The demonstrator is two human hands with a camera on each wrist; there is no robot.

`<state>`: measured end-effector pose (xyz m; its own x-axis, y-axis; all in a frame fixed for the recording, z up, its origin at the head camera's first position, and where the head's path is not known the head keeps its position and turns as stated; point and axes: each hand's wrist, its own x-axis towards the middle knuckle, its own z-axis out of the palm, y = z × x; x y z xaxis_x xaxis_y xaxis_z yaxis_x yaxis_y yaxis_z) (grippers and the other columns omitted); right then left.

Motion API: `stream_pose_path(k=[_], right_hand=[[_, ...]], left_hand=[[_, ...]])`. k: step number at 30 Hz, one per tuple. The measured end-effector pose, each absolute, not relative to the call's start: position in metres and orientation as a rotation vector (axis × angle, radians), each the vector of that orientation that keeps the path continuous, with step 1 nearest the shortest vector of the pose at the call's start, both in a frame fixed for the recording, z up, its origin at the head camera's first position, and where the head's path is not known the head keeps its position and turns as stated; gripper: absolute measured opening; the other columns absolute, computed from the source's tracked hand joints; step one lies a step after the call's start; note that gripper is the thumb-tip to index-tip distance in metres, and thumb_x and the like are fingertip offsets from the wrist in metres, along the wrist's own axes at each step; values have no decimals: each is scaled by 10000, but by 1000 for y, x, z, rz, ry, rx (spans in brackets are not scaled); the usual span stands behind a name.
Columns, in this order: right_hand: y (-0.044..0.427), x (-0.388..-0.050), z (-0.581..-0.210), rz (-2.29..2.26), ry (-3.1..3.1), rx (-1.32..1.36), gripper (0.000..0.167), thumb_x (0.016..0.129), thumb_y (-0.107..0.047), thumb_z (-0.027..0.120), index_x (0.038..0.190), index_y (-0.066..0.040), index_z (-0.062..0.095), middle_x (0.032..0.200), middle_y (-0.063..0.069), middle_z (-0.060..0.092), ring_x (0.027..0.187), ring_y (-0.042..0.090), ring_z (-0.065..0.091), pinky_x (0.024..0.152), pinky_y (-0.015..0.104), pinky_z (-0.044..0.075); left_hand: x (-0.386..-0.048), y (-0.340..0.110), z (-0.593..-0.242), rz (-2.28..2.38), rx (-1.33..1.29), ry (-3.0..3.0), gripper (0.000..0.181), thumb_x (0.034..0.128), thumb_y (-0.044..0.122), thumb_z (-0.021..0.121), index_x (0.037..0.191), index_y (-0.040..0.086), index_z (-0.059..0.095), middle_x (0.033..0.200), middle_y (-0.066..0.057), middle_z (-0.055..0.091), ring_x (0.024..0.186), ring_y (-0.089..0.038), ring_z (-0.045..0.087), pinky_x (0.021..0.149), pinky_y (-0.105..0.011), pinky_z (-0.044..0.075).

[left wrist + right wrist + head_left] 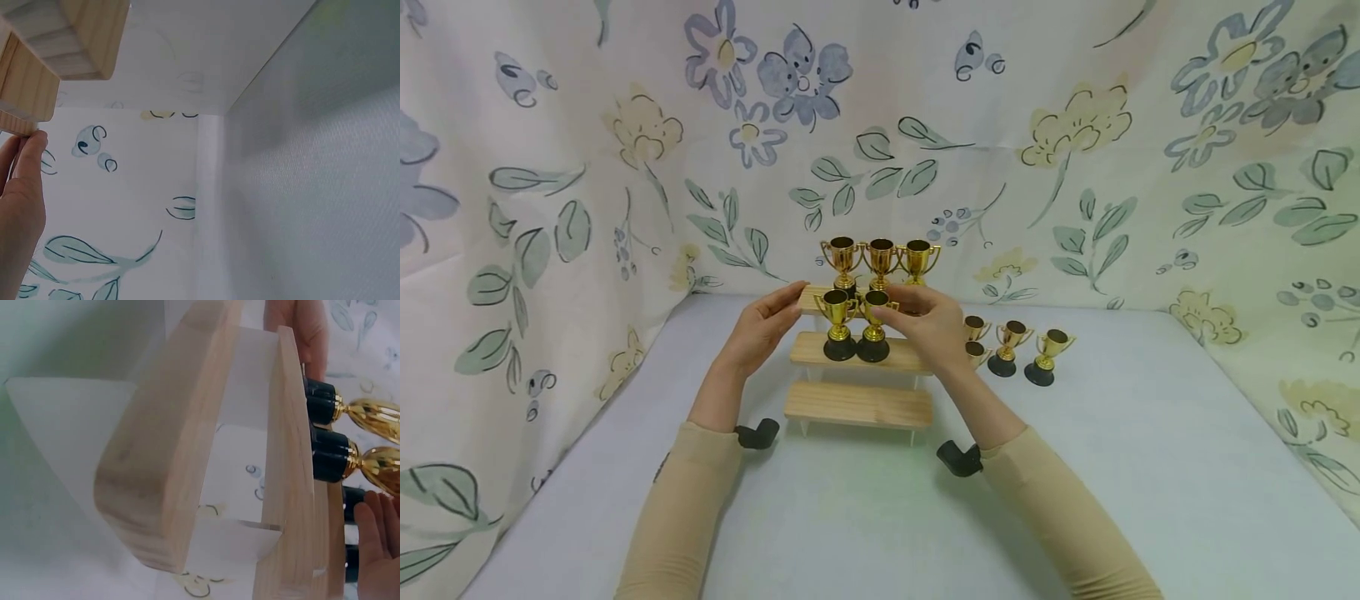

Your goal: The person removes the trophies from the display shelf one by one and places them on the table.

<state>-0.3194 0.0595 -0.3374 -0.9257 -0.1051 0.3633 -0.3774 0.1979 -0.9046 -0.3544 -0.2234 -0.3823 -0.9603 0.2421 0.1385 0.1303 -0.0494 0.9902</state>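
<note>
A three-tier wooden display stand (859, 404) has white supports. On its middle tier stand two small gold trophy cups with black bases, the left trophy cup (838, 310) and the right trophy cup (874, 329). My right hand (931, 321) pinches the right one, thumb in front and fingers behind; its cup is partly covered. At the stand's left side, my left hand (763, 327) touches the top tier's end with its fingertips. In the left wrist view, its straight fingers (30, 156) meet the board's end (19, 124). Three trophy cups (881, 254) stand on the top tier, partly hidden.
Several more trophy cups (1012, 337) stand on the white table (865, 525) right of the stand, some partly behind my right arm. A floral cloth (865, 100) hangs behind and at the sides. The lowest tier (150, 444) shows close in the right wrist view.
</note>
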Motion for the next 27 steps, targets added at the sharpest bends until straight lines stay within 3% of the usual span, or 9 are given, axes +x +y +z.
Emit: stream_pose_path(k=[18, 27], right_hand=[[54, -319, -339, 1793, -2252, 467, 396, 795, -301, 839, 1157, -172, 741, 1236, 53, 708, 1000, 247, 741, 837, 331, 636], [54, -319, -339, 1794, -2240, 476, 387, 800, -293, 835, 1153, -166, 740, 1233, 61, 710, 1019, 252, 737, 861, 353, 637]], left_hand=[[-354, -222, -380, 2183, 405, 2097, 576, 1040, 159, 503, 1566, 89, 278, 1668, -60, 216, 1562, -176, 158, 1301, -356, 206], [-354, -221, -381, 2196, 402, 2104, 564, 1039, 146, 501, 1559, 81, 294, 1649, -92, 266, 1533, -221, 258, 1278, -321, 260]])
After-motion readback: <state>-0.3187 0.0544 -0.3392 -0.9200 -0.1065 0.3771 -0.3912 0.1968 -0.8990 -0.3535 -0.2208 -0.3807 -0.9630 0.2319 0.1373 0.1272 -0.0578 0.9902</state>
